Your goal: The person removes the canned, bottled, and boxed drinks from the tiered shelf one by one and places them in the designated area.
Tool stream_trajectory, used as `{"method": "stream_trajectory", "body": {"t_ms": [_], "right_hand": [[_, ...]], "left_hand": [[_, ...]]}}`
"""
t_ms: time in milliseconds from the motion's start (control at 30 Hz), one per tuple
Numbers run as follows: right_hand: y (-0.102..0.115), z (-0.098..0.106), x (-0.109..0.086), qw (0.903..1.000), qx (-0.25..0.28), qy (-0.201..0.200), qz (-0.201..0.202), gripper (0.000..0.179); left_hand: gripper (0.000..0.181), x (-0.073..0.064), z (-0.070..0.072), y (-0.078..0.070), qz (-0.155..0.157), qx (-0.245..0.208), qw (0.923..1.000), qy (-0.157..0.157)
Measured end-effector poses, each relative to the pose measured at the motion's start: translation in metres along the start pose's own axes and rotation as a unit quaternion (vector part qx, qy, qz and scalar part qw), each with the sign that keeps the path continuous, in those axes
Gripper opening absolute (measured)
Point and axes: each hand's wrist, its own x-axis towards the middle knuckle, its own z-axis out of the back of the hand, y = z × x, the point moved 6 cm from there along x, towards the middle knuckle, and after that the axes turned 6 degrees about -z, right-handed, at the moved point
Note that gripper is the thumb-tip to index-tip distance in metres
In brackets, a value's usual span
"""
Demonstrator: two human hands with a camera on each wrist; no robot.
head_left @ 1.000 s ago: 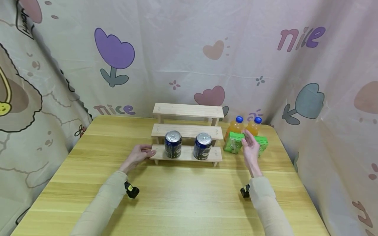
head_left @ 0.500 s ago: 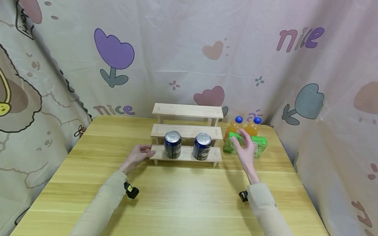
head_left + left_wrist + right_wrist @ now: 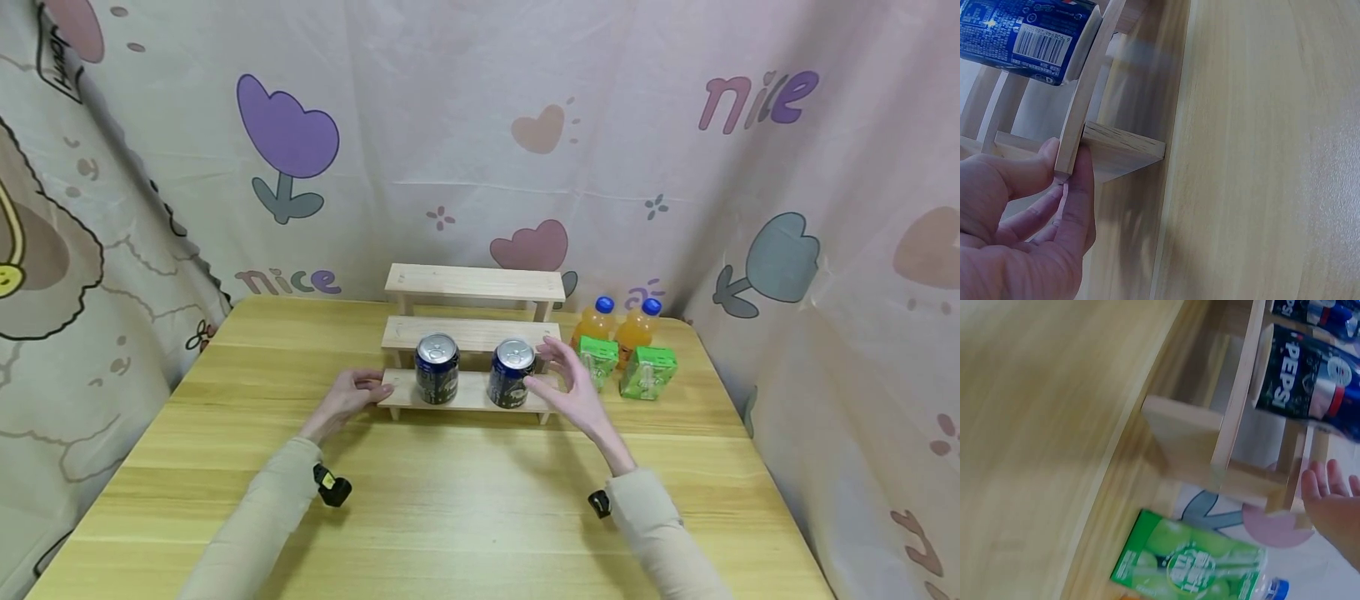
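Observation:
A three-tier wooden shelf (image 3: 472, 333) stands near the back of the table, with two dark blue Pepsi cans upright on its lowest step. My left hand (image 3: 348, 400) pinches the left end of that step, thumb on top and fingers beneath, as the left wrist view shows. Close beside the right can (image 3: 512, 373) is my right hand (image 3: 573, 392), thumb and fingers spread apart with nothing between them. The left can (image 3: 437, 368) stands a little away from the left hand. In the right wrist view the fingers (image 3: 1334, 478) are near the right Pepsi can (image 3: 1307, 381).
Right of the shelf stand two green juice cartons, the nearer one (image 3: 648, 373) and another (image 3: 598, 360) partly behind my right hand. Behind them are two orange drink bottles (image 3: 636, 332) with blue caps. A patterned curtain (image 3: 450, 125) hangs behind the wooden table (image 3: 465, 508).
My right hand has moved left from in front of the green cartons to beside the right can, its thumb and fingers spreading apart. The left hand has stayed on the shelf's end.

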Motion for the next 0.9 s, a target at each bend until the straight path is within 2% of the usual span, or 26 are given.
{"method": "stream_trajectory", "body": {"t_ms": [167,300,600,900], "right_hand": [[0.003,-0.015,0.004,0.9995,-0.008,0.025,-0.014,0.080],[0.003,-0.023,0.008,0.9995,-0.014,0.022,-0.019,0.081],[0.003,-0.029,0.014,0.9989,-0.028,-0.037,0.003,0.078],[0.002,-0.021,0.004,0.9962,-0.017,-0.084,0.014,0.075]], "left_hand": [[0.056,-0.001,0.000,-0.001,0.002,0.000,1.0000,0.001],[0.056,-0.001,0.000,-0.001,0.003,-0.004,1.0000,0.003],[0.054,-0.001,0.001,-0.001,-0.007,-0.013,0.9999,-0.001],[0.057,0.000,0.001,0.000,-0.006,-0.018,0.9998,0.004]]}}
